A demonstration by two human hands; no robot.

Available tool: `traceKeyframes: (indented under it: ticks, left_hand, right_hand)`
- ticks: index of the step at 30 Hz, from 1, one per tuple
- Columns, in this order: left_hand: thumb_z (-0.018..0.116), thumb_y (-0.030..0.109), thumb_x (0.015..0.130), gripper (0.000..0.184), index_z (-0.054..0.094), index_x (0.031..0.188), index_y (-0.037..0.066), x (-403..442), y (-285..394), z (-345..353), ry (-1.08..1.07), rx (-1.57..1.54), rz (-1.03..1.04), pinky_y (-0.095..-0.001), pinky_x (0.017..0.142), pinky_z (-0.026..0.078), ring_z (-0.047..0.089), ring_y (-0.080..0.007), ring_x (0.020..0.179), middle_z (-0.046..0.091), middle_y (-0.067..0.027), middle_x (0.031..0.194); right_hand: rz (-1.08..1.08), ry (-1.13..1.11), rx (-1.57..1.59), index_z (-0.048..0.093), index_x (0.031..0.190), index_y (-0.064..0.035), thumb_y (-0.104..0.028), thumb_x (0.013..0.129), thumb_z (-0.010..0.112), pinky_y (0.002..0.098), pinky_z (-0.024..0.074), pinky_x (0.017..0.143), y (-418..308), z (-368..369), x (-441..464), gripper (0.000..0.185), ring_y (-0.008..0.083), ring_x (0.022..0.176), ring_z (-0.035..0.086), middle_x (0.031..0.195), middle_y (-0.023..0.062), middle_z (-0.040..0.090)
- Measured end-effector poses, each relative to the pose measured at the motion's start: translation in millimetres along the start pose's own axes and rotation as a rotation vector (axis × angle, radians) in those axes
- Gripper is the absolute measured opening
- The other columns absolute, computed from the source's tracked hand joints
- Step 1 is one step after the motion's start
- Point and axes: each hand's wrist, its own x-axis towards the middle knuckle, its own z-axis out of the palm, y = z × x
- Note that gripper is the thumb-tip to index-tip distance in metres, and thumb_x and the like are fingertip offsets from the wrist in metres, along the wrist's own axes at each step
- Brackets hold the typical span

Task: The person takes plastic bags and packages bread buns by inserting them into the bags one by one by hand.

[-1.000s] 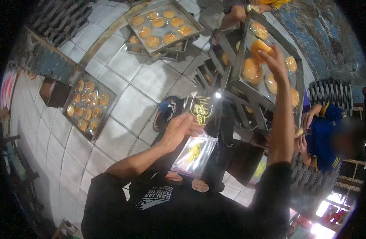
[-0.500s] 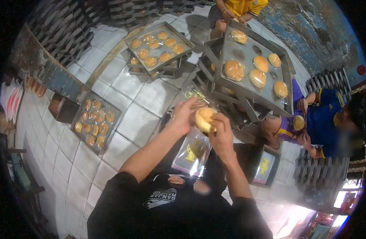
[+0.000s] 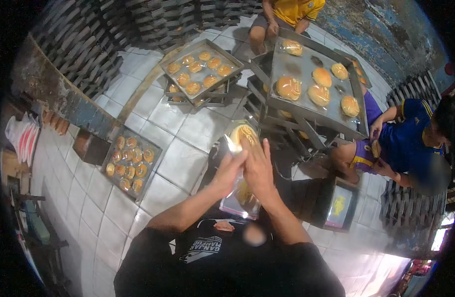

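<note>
A round golden bun (image 3: 244, 133) sits in a clear plastic bag with yellow print, held out in front of me. My left hand (image 3: 230, 169) is closed on the near left side of the bag. My right hand (image 3: 257, 166) presses along the right side of the bagged bun, fingers pointing away from me; some fingertips are hidden. Below both hands, a stack of flat printed plastic bags (image 3: 239, 202) lies on my lap, partly covered by my wrists.
A tray of buns (image 3: 314, 64) tops a stack at the right. Another tray stack (image 3: 202, 74) stands farther back, and a tray of wrapped buns (image 3: 133, 163) lies at the left. Two people sit nearby, one in a blue shirt (image 3: 410, 123). A box of printed bags (image 3: 338, 205) stands right.
The bun, held in my right hand before, is now inside the bag from my left hand. My hands have come together around it. The person in blue has shifted the bun they hold.
</note>
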Motion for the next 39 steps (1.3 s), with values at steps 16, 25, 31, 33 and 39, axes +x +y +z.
traceKeyframes:
  ticks: [16,25,31,33,39]
  left_hand:
    - [0.038,0.069,0.103,0.07,0.056,0.138,0.011,61.6,20.6,0.6,0.01,-0.581,-0.323,-0.055,0.102,0.053,0.065,-0.0398,0.118,0.064,-0.0175,0.132]
    - [0.045,0.06,0.105,0.062,0.057,0.133,0.006,55.8,47.1,-43.9,0.166,-0.612,-0.101,-0.0488,0.11,0.051,0.065,-0.0339,0.117,0.066,-0.0183,0.127]
    - [0.04,0.064,0.104,0.07,0.054,0.14,0.005,21.3,29.1,-11.7,0.031,-0.731,-0.235,-0.0512,0.108,0.051,0.064,-0.0358,0.119,0.065,-0.0178,0.131]
    - [0.038,0.065,0.103,0.072,0.054,0.141,0.005,25.2,19.9,-16.4,0.055,-0.71,-0.226,-0.0505,0.105,0.052,0.065,-0.0353,0.119,0.065,-0.0175,0.132]
    - [0.038,0.053,0.107,0.06,0.057,0.137,0.004,49.7,4.7,-18.0,0.04,-0.626,-0.197,-0.0472,0.104,0.054,0.066,-0.0325,0.119,0.066,-0.0163,0.129]
  right_hand:
    - [0.121,-0.278,0.564,0.063,0.1,-0.0017,-0.005,0.091,0.071,0.0377,0.0529,0.08,-9.5,-40.8,18.6,0.013,0.0283,0.088,0.066,0.101,0.0138,0.066]
    - [0.398,-0.322,1.237,0.062,0.093,-0.0043,0.001,0.091,0.072,0.0215,0.0484,0.063,-9.3,-50.4,-5.0,0.012,0.0058,0.076,0.058,0.108,0.008,0.069]
    - [0.356,-0.217,1.04,0.058,0.098,-0.0012,0.002,0.094,0.07,0.0198,0.0452,0.059,-27.9,-60.4,5.9,0.013,0.0026,0.075,0.056,0.111,0.0059,0.068]
    - [0.38,-0.274,0.866,0.062,0.101,-0.0011,-0.003,0.093,0.072,0.0248,0.0524,0.069,-30.1,-61.5,2.6,0.012,0.0084,0.089,0.065,0.107,0.0076,0.071]
    - [0.024,-0.239,0.566,0.054,0.087,-0.0026,-0.003,0.093,0.068,0.0374,0.0515,0.069,-35.0,-42.5,-14.9,0.015,0.0177,0.083,0.065,0.096,0.0066,0.068]
